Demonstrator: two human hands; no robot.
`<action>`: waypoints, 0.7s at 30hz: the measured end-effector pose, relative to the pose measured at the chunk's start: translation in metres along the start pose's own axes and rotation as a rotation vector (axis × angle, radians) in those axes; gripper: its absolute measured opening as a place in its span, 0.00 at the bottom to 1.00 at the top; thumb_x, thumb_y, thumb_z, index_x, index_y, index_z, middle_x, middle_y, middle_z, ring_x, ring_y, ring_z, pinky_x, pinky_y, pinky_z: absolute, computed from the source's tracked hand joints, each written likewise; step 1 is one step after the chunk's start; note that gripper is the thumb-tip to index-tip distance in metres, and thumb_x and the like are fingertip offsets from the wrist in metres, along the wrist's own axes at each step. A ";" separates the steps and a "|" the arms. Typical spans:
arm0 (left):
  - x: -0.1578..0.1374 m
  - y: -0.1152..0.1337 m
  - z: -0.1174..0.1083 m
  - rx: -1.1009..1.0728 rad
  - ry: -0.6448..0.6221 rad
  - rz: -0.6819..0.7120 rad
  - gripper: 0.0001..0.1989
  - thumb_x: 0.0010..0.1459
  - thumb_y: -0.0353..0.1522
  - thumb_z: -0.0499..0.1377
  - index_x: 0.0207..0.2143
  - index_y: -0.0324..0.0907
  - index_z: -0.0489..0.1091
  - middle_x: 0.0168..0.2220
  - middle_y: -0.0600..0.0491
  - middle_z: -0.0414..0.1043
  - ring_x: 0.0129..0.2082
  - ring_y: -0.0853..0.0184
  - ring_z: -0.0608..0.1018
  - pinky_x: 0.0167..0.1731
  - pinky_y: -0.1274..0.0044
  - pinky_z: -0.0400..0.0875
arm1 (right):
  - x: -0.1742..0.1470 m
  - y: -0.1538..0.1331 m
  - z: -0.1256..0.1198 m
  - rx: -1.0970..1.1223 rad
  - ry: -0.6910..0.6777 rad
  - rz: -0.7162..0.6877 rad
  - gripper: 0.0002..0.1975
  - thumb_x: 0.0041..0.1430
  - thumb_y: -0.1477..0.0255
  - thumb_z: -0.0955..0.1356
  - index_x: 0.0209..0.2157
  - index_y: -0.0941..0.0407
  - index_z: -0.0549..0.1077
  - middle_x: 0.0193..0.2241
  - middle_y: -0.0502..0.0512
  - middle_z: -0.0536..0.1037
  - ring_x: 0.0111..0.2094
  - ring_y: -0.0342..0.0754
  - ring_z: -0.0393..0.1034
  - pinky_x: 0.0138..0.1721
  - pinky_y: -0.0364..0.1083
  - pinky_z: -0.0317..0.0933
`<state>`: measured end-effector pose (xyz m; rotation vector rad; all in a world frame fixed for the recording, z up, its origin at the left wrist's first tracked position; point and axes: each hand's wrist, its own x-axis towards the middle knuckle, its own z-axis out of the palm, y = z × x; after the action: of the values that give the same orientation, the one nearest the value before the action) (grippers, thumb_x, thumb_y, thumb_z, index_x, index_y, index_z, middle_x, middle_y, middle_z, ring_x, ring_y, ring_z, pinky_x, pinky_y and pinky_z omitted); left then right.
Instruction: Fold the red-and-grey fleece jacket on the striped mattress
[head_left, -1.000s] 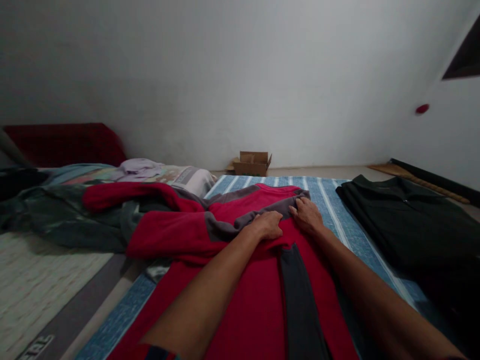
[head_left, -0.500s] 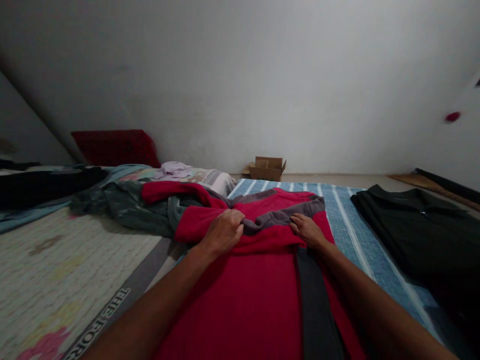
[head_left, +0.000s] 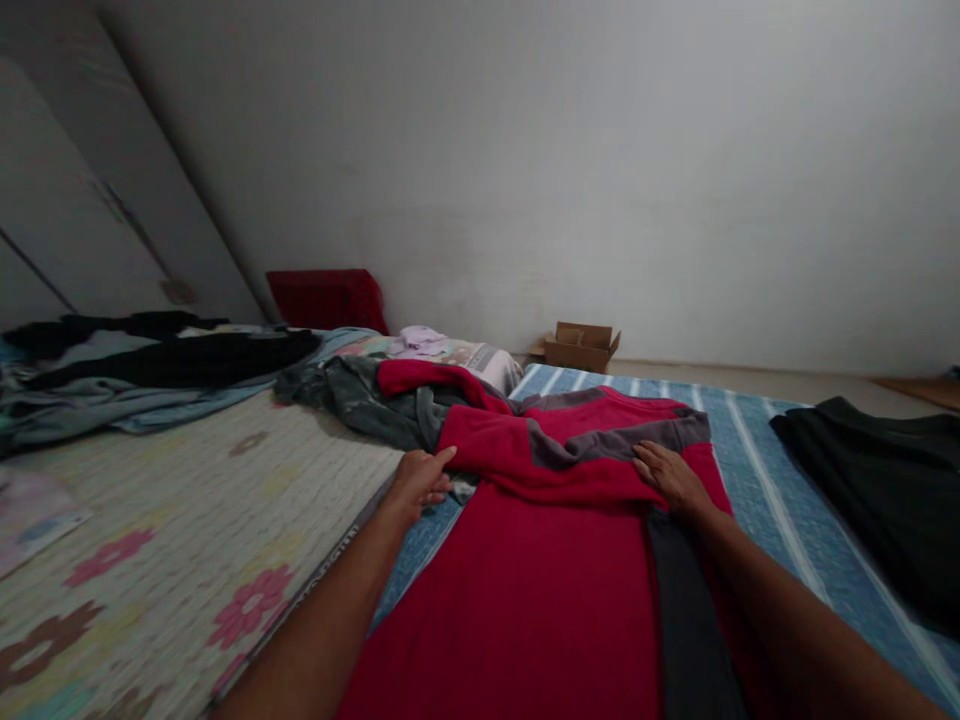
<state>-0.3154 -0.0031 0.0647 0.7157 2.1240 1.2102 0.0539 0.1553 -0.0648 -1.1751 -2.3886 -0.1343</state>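
open cardboard box [head_left: 579, 355] near wall [head_left: 525, 180] | lilac cloth [head_left: 418, 341] on flowered bedding [head_left: 172, 530] | dark red object [head_left: 326, 299]

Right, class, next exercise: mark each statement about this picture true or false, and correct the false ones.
1. The right hand rests on the red-and-grey long-sleeved top. True.
2. The cardboard box by the wall is closed. False: the cardboard box stands open, its flaps raised.
3. The dark folded collared garment lies to the right of the top. True.
4. The left hand is on the dark garment. False: the left hand is at the end of a red sleeve.
5. Blue-and-white striped cloth lies beneath the top. True.
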 end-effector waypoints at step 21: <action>-0.015 0.091 -0.022 -0.369 0.081 0.458 0.15 0.33 0.37 0.64 0.20 0.41 0.61 0.18 0.61 0.60 0.18 0.73 0.65 0.13 0.83 0.60 | 0.005 -0.004 -0.011 -0.007 -0.083 0.018 0.18 0.65 0.69 0.55 0.46 0.58 0.72 0.49 0.62 0.72 0.52 0.52 0.65 0.52 0.50 0.59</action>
<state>-0.3061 0.0137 0.1576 1.0243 1.7685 1.8396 0.0525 0.1530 -0.0523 -1.2278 -2.4507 -0.0901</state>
